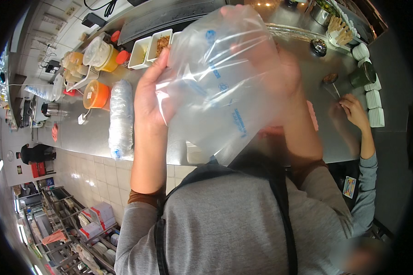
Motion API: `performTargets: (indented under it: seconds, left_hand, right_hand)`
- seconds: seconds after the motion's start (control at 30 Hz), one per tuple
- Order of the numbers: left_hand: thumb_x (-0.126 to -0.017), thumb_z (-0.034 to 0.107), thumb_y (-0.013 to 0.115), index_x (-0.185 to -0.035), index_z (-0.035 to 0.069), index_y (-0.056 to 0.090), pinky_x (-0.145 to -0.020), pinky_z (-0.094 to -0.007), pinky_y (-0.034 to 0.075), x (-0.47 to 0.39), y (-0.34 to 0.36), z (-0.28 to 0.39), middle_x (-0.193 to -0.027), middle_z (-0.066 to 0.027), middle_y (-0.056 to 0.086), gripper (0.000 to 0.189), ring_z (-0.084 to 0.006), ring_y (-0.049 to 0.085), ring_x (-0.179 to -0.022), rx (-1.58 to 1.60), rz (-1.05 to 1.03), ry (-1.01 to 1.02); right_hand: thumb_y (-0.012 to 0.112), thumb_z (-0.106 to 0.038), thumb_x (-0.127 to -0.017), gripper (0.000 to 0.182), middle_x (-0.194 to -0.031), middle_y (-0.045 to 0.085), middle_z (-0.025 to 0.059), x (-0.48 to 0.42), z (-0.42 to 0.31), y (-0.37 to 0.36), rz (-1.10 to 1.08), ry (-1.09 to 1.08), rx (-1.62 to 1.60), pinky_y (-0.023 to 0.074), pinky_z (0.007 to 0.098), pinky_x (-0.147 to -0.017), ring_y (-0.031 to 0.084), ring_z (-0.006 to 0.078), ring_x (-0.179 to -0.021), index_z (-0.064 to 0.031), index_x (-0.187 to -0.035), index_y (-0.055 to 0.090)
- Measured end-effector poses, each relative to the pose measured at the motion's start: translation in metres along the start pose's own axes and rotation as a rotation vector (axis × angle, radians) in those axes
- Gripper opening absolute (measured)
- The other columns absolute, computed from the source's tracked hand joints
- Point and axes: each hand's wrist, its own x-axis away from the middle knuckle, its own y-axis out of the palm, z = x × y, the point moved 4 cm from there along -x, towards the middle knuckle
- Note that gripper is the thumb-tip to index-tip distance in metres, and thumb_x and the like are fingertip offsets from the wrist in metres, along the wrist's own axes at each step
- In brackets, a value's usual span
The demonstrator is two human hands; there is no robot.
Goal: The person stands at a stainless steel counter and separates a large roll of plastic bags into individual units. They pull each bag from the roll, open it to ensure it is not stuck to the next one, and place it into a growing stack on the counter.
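A clear plastic bag [210, 89] with blue printing is spread out between my hands, raised over the steel counter. My left hand [151, 86] grips its left side, the thumb up along the edge and part of the palm showing through the film. My right hand [287, 70] holds the other side. Its fingers blur behind or inside the plastic; I cannot tell which. Left of my left forearm lies a long roll of clear plastic [121, 118], wrapped in film. Beyond it stands an orange tub [95, 94] with a lid.
White trays of food [140, 53], a yellow tub [108, 60] and red-lidded jars [123, 57] line the counter's back. At right a co-worker's hand [354, 108] holds a ladle [331, 79] near a dark green container [363, 75] and stacked white dishes [375, 106].
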Motion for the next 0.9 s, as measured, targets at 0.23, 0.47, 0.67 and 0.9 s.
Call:
performTargets:
  seconds: [0.23, 0.47, 0.67, 0.9]
  left_hand:
    - [-0.093, 0.007, 0.055, -0.118, 0.007, 0.059, -0.089, -0.0333, 0.051, -0.006, -0.01, 0.011, -0.118, -0.008, 0.061, 0.025, -0.0186, 0.061, -0.103, 0.082, -0.131, 0.014]
    - [-0.091, 0.004, 0.056, -0.114, 0.006, 0.058, -0.085, -0.0312, 0.052, -0.004, -0.042, -0.013, -0.111, -0.0074, 0.063, 0.023, -0.0183, 0.061, -0.1, 0.027, 0.096, -0.023]
    - [-0.091, 0.002, 0.054, -0.108, 0.006, 0.06, -0.084, -0.0338, 0.053, -0.013, -0.099, -0.067, -0.1, -0.0063, 0.065, 0.018, -0.0196, 0.064, -0.091, -0.138, 0.319, -0.024]
    - [-0.096, 0.008, 0.052, -0.106, 0.004, 0.059, -0.075, -0.0293, 0.051, -0.017, -0.166, -0.099, -0.093, -0.0068, 0.065, 0.014, -0.0163, 0.061, -0.08, -0.351, 0.511, 0.029]
  right_hand:
    - [0.056, -0.008, -0.093, 0.049, -0.132, 0.053, 0.0086, -0.008, -0.003, -0.014, -0.193, -0.005, 0.01, 0.0511, 0.0268, -0.085, 0.056, 0.0319, -0.116, -0.0093, -0.14, 0.043]
    - [0.059, -0.001, -0.086, 0.05, -0.116, 0.06, 0.0046, 0.008, 0.009, -0.021, 0.418, 0.038, 0.33, 0.0499, 0.0258, -0.071, 0.061, 0.0169, -0.104, -0.0046, -0.135, 0.048]
    - [0.056, 0.0, -0.079, 0.072, -0.133, 0.051, 0.0073, 0.049, 0.036, -0.081, 0.304, 0.222, 0.248, 0.0462, 0.0246, -0.086, 0.057, 0.0143, -0.106, -0.0029, -0.146, 0.03]
    - [0.049, 0.004, -0.078, 0.07, -0.135, 0.05, 0.0083, 0.103, 0.063, -0.14, 0.513, 0.31, 0.44, 0.0463, 0.0258, -0.081, 0.057, 0.0123, -0.093, -0.0037, -0.146, 0.032]
